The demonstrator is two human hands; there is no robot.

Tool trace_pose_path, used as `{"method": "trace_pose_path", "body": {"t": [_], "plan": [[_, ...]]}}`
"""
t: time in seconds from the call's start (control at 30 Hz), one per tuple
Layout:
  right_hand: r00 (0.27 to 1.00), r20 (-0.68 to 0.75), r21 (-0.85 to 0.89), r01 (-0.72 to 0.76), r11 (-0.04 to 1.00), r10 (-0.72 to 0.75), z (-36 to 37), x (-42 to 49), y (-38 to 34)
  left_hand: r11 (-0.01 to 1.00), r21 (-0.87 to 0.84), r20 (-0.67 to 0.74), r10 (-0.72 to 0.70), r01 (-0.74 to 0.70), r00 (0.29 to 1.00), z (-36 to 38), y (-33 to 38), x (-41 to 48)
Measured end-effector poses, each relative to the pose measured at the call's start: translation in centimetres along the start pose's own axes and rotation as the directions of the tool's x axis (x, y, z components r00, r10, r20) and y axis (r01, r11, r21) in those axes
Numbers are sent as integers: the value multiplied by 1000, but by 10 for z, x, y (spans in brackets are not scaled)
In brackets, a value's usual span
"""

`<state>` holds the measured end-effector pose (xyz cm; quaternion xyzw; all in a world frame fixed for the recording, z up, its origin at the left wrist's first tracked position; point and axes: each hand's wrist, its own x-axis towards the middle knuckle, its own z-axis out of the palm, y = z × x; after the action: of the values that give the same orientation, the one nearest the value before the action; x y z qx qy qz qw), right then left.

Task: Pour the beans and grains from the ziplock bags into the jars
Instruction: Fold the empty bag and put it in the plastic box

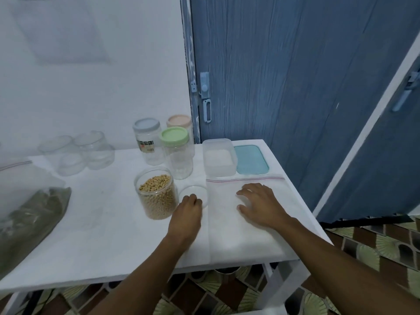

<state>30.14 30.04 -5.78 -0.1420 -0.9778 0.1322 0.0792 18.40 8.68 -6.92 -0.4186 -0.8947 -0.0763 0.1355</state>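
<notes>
Clear cylindrical plastic jar [156, 196], lidless and filled nearly to the top with pale tan beans, stood near the middle of the white surface [102, 235]. Clear round lid [195, 192] lay flat just right of the jar. Left hand [187, 211] rested on the lid's near edge, fingers curled down over it and gripping it. Empty clear ziplock bag [227, 235] with a red zip strip lay flat on the right part of the surface. Right hand [259, 205] pressed on it palm down, fingers straight and spread, gripping nothing. Behind the bean jar stood three capped clear jars: a green-lidded jar [178, 160] nearest, a grey-blue-lidded jar [148, 144] to its left, and a pink-lidded jar [179, 121] furthest back. Clear rectangular plastic container [219, 158], open, with a white layer inside, stood beyond the bag's zip strip, and a teal rectangular lid [251, 159] lay just beside it on the right. Several clear lidless jars [79, 153], blurred, were grouped at the back left. Clear bag of greenish-grey grains [31, 214] lay at the left edge. Blue wooden door [295, 87] stood behind the surface.
</notes>
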Motion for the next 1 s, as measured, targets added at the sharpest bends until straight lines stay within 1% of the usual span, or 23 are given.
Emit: {"method": "trace_pose_path", "body": {"t": [0.07, 0.17, 0.2, 0.27, 0.33, 0.37, 0.43, 0.47, 0.53, 0.6, 0.63, 0.67, 0.73, 0.77, 0.8, 0.83, 0.9, 0.93, 0.97, 1.0], "plan": [[1000, -8, 33, 15, 999, -14, 8, 2, -12, 1000, -16, -11, 15, -15, 1000, -2, -2, -3], [1000, -27, 79, 15, 997, -12, 18, 3, -25, 995, -94, -46, 39, -43, 998, -11, -5, -4], [999, -40, 132, 8, 991, -3, 18, 5, -31, 990, -127, -57, 49, -56, 997, -13, -6, -4], [997, -63, 301, -15, 953, 36, 16, 8, -45, 976, -205, -63, 62, -74, 996, -17, -10, -3], [996, -35, 417, -63, 907, 85, 14, 13, -55, 958, -272, -85, 67, -88, 994, -24, -12, -1], [995, 6, 413, -92, 906, 98, 13, 15, -59, 949, -299, -95, 71, -96, 993, -30, -13, 0], [993, 60, 336, -115, 935, 101, 16, 16, -62, 923, -370, -123, 66, -107, 990, -45, -13, 3], [993, 55, 317, -116, 941, 104, 18, 16, -64, 898, -428, -142, 44, -101, 989, -54, -13, 4], [992, -7, 374, -114, 920, 126, 20, 16, -69, 809, -585, -161, -45, -59, 986, -72, -18, 9], [982, -73, 498, -117, 859, 176, 14, 20, -82, 685, -729, -140, -158, 6, 977, -86, -30, 17], [975, -89, 581, -113, 806, 201, 9, 23, -90, 608, -793, -111, -206, 38, 972, -93, -38, 20], [972, -85, 675, -104, 730, 218, 4, 26, -100, 517, -854, -72, -244, 67, 967, -98, -48, 24], [974, -52, 851, -73, 520, 222, -9, 33, -124, 342, -930, 30, -303, 138, 953, -108, -66, 29], [975, -33, 911, -61, 409, 219, -14, 36, -136, 284, -942, 80, -324, 177, 943, -112, -75, 31], [976, -21, 941, -53, 334, 215, -19, 40, -147, 240, -947, 121, -342, 211, 932, -114, -84, 32], [976, -19, 951, -48, 304, 215, -20, 44, -156, 201, -950, 153, -359, 237, 921, -116, -93, 32], [975, -21, 950, -50, 307, 223, -21, 52, -170, 158, -947, 200, -385, 278, 901, -118, -109, 33], [973, -18, 946, -58, 319, 230, -19, 56, -174, 165, -942, 209, -395, 293, 895, -117, -116, 33], [973, -9, 941, -70, 332, 233, -16, 60, -177, 209, -928, 203, -408, 307, 890, -117, -122, 32], [973, 4, 935, -86, 345, 231, -14, 64, -180, 302, -899, 170, -425, 316, 889, -117, -127, 30]]}}
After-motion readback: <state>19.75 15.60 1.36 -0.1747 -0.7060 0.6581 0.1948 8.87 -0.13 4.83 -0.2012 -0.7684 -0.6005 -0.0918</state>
